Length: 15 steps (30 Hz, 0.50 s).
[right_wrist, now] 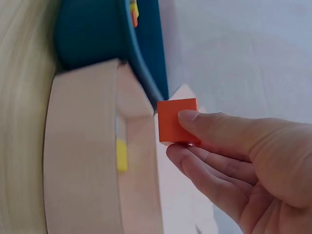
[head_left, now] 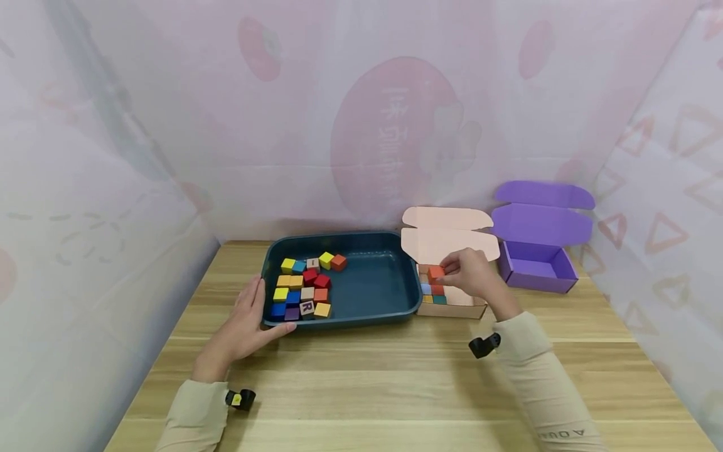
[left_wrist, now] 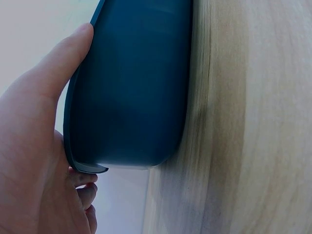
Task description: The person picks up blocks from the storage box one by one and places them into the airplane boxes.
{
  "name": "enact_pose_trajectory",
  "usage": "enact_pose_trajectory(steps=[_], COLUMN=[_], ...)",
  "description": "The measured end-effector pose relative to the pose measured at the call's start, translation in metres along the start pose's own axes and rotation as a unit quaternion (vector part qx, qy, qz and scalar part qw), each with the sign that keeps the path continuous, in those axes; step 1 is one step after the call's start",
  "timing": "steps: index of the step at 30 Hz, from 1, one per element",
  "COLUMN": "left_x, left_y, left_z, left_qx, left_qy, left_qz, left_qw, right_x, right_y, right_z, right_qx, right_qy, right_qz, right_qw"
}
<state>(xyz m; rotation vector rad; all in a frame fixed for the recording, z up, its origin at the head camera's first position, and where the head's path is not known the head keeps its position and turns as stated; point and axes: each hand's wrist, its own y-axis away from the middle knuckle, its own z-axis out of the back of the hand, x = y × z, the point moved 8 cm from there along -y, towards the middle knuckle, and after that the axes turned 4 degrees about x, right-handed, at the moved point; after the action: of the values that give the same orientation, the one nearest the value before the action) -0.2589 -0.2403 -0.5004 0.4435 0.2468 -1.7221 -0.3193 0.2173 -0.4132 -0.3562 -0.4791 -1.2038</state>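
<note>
Over the pink box (head_left: 452, 309), your right hand (head_left: 473, 276) pinches the orange cube (head_left: 435, 272) by fingertips only, so it could slip and bounce out, while your left hand (head_left: 246, 319) holds the blue tray (head_left: 390, 301) rim with nearly straight fingers.

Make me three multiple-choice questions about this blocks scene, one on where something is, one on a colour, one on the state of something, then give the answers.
1. Where is the right hand?
A. over the pink box
B. inside the purple box
C. flat on the table

2. What colour is the block it pinches?
A. blue
B. orange
C. yellow

3. How is the purple box?
A. closed
B. tipped over
C. open, nothing visible inside

Answers: 1 A, the hand hovers above the pink box beside the tray. 2 B, the right wrist view shows an orange cube between thumb and fingers. 3 C, its lid stands up and its floor looks bare.
</note>
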Motion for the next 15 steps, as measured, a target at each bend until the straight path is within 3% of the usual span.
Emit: enact_pose_trajectory(steps=[10,15], left_x=[0.000,-0.001], left_y=[0.001,0.001], left_z=[-0.001,0.000], left_qx=[0.001,0.001], left_qy=[0.002,0.002], left_qz=[0.000,0.000], left_qw=[1.0000,1.0000], right_x=[-0.050,-0.057], right_y=[0.001,-0.003], right_z=[-0.010,-0.019], right_qx=[0.024,0.012], right_qy=[-0.007,0.031], right_qz=[-0.072,-0.067], right_qw=[0.997,0.997])
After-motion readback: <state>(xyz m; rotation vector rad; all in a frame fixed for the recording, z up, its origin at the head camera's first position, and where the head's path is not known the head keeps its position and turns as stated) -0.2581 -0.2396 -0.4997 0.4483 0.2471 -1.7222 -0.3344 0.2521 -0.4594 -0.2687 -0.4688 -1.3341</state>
